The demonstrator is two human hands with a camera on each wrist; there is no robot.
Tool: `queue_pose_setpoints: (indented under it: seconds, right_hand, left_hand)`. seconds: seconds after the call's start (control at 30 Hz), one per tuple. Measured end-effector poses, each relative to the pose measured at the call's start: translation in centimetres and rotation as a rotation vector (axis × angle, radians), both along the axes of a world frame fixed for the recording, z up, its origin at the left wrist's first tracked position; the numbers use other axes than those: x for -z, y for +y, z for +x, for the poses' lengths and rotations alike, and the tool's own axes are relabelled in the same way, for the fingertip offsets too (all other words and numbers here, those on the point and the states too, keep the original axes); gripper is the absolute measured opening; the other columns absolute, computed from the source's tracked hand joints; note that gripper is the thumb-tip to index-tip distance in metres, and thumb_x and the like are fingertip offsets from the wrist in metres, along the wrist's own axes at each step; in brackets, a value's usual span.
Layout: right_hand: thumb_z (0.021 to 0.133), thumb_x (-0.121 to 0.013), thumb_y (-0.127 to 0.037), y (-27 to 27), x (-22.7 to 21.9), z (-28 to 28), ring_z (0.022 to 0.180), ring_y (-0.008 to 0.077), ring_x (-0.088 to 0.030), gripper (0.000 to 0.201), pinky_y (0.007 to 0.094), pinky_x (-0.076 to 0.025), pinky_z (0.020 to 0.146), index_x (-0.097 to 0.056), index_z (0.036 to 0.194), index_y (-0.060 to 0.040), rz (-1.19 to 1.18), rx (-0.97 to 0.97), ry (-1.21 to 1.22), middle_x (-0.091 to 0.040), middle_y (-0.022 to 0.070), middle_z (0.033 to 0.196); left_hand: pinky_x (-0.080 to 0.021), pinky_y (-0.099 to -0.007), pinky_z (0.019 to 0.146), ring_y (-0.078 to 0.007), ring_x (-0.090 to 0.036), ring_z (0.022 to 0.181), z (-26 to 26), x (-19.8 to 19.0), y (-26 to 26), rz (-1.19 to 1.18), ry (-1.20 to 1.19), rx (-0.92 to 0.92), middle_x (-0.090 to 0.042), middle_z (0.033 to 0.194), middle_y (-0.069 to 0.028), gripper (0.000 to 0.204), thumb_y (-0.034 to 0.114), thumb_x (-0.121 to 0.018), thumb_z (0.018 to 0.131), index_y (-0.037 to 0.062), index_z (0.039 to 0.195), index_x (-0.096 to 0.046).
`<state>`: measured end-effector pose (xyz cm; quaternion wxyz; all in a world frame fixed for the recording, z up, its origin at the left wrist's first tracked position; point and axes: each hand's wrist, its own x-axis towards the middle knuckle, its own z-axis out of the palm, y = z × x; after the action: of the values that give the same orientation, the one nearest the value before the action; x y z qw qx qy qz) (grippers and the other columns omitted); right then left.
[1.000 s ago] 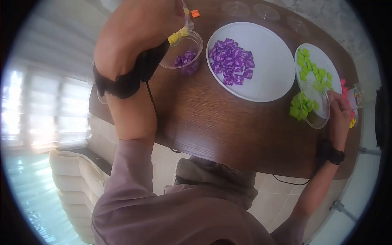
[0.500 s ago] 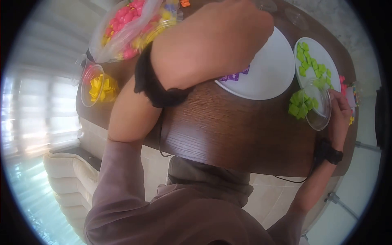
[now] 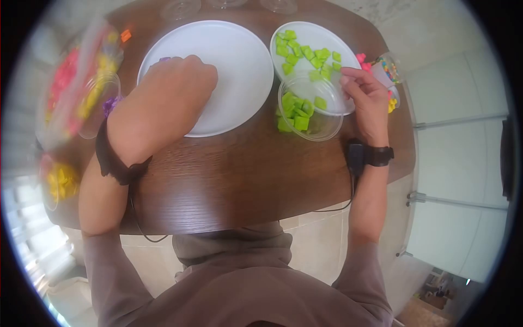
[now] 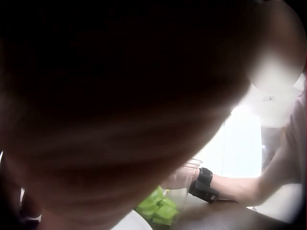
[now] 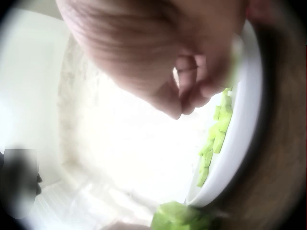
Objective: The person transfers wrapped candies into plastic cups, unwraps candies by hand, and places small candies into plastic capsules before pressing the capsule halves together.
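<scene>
My left hand is over the left part of a large white plate, its back upward and its fingers hidden. A bit of purple wrapped candy shows beyond the knuckles; I cannot tell whether the fingers grip one. The left wrist view is mostly dark palm. My right hand is loosely curled at the near right rim of a smaller white plate bearing green candies. Its thumb and fingertips come together in the right wrist view. Beside it, a clear tub holds more green candies.
At the left are a bag of pink and yellow pieces, a tub with purple candies, and one with yellow pieces. Several clear tubs line the far edge. Pink pieces and a container of colourful bits are at right.
My left hand has moved from the purple candies' tub to the large plate, over the purple candies there. The head view has swung right. My right hand stays by the green candies' tub.
</scene>
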<state>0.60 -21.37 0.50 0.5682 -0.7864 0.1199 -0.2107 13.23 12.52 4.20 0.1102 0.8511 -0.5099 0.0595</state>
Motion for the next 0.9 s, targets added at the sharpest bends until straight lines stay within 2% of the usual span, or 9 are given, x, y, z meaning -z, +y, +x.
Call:
queue_pose_setpoints:
  seconds: [0.07,0.13,0.2,0.3,0.43,0.63,0.83,0.9]
  right_hand:
    - [0.092,-0.074,-0.007,-0.2,-0.4,0.6,0.076,0.0057,-0.058,0.02,0.0211,-0.045,0.07,-0.075,0.111,0.0014,-0.089,0.051,0.119,-0.07,-0.0004,0.089]
    - [0.09,-0.075,-0.009,-0.8,-0.9,1.6,0.079,0.009,-0.061,0.023,0.0239,-0.048,0.074,-0.075,0.11,0.0017,-0.168,0.02,0.132,-0.072,0.0016,0.09]
    - [0.087,-0.076,-0.011,-1.5,-1.5,2.1,0.085,0.0141,-0.064,0.028,0.028,-0.05,0.079,-0.075,0.112,-0.0005,-0.545,-0.179,0.229,-0.073,0.0055,0.093]
    - [0.084,-0.077,-0.013,-1.1,-1.9,2.9,0.091,0.0168,-0.063,0.031,0.0305,-0.05,0.082,-0.074,0.113,-0.0034,-0.669,-0.202,0.235,-0.072,0.0079,0.095]
    - [0.084,-0.077,-0.013,-1.7,0.2,2.5,0.094,0.0186,-0.061,0.029,0.0318,-0.049,0.084,-0.074,0.112,-0.004,-0.674,-0.186,0.194,-0.069,0.008,0.098]
    - [0.084,-0.078,-0.015,-1.8,0.5,1.9,0.092,0.0214,-0.059,0.029,0.0352,-0.05,0.084,-0.073,0.11,-0.0037,-0.578,-0.133,0.23,-0.067,0.0077,0.098]
    - [0.085,-0.077,-0.016,-1.3,0.0,1.6,0.091,0.0234,-0.061,0.027,0.0356,-0.05,0.081,-0.072,0.108,-0.0017,-0.738,-0.123,0.183,-0.07,0.0109,0.1]
    - [0.089,-0.074,-0.017,-1.0,-0.3,1.4,0.086,0.0246,-0.064,0.024,0.0352,-0.051,0.078,-0.072,0.106,-0.0002,-0.744,-0.126,0.209,-0.072,0.0119,0.095]
  left_hand:
    - [-0.052,-0.0486,0.079,-0.0398,-0.064,0.09,-0.2,0.4,-0.2,0.003,-0.037,-0.002,-0.066,0.087,-0.0194,0.008,0.005,-0.069,0.08,-0.0004,0.082,-0.064]
    - [-0.052,-0.0485,0.078,-0.0396,-0.064,0.089,-0.3,0.7,-0.2,0.031,-0.012,-0.032,-0.065,0.086,-0.0195,0.007,0.004,-0.067,0.081,-0.0005,0.08,-0.062]
    - [-0.052,-0.0483,0.078,-0.0397,-0.064,0.089,-0.1,0.9,-0.2,0.005,-0.035,-0.013,-0.064,0.086,-0.0195,0.007,0.005,-0.067,0.081,-0.0007,0.08,-0.062]
    - [-0.051,-0.0485,0.077,-0.04,-0.063,0.088,0.1,1.1,-0.2,-0.035,-0.037,0.033,-0.064,0.086,-0.0195,0.008,0.005,-0.067,0.081,-0.001,0.081,-0.062]
    - [-0.05,-0.0487,0.077,-0.0399,-0.063,0.088,0.5,1.3,-0.3,-0.059,-0.016,0.07,-0.063,0.087,-0.0191,0.01,0.006,-0.068,0.081,-0.0011,0.086,-0.062]
    - [-0.049,-0.0474,0.081,-0.0388,-0.062,0.091,0.3,1.3,-0.5,-0.057,-0.005,0.042,-0.062,0.09,-0.0167,0.016,0.008,-0.072,0.08,-0.0001,0.087,-0.06]
    - [-0.049,-0.0455,0.081,-0.0375,-0.062,0.09,0.2,1.2,-0.7,-0.097,0.043,0.033,-0.064,0.091,-0.015,0.016,0.008,-0.073,0.08,0.0001,0.089,-0.062]
    - [-0.049,-0.0456,0.08,-0.0374,-0.062,0.09,0.2,0.7,-0.9,-0.057,0.062,0.017,-0.065,0.09,-0.0151,0.015,0.007,-0.073,0.08,-0.0001,0.088,-0.062]
